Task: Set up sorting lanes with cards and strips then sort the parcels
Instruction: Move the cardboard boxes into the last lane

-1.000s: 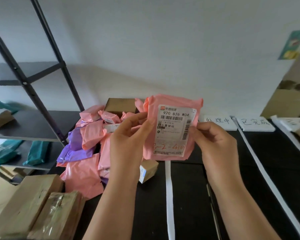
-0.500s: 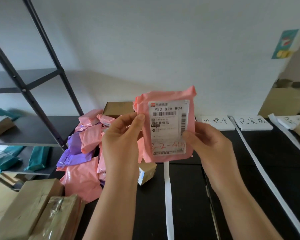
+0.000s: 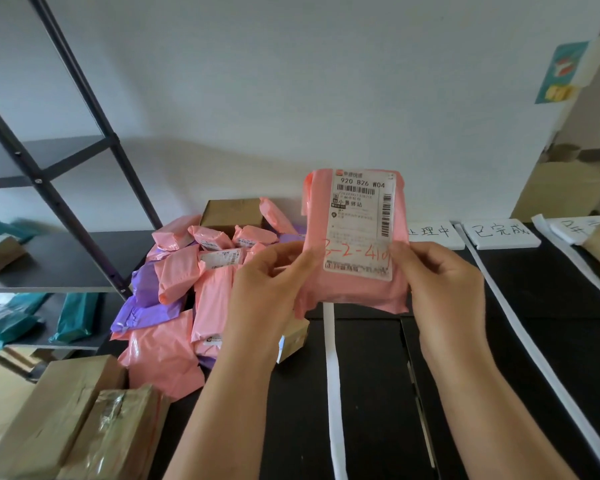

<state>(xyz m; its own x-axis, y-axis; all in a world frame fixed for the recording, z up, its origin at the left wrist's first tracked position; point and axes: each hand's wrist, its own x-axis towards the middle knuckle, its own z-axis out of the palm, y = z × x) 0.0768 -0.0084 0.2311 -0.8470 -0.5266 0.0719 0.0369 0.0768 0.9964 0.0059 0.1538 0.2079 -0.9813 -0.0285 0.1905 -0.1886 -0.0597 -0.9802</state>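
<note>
While my left hand and right hand pinch the pink parcel upright, lane cards sit just beyond my right.

Two hands, one held parcel, three white strips, three cards.

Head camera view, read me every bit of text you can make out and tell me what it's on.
"920 B26 W04": printed on the label of the pink parcel.
"3-2-41": red handwriting on that label, end hidden under the right hand.
"理中": white card, start hidden behind the parcel.
"已完成": next white card rightward.
Unreadable: label's fine print, stickers on piled parcels, far-right card.
</note>
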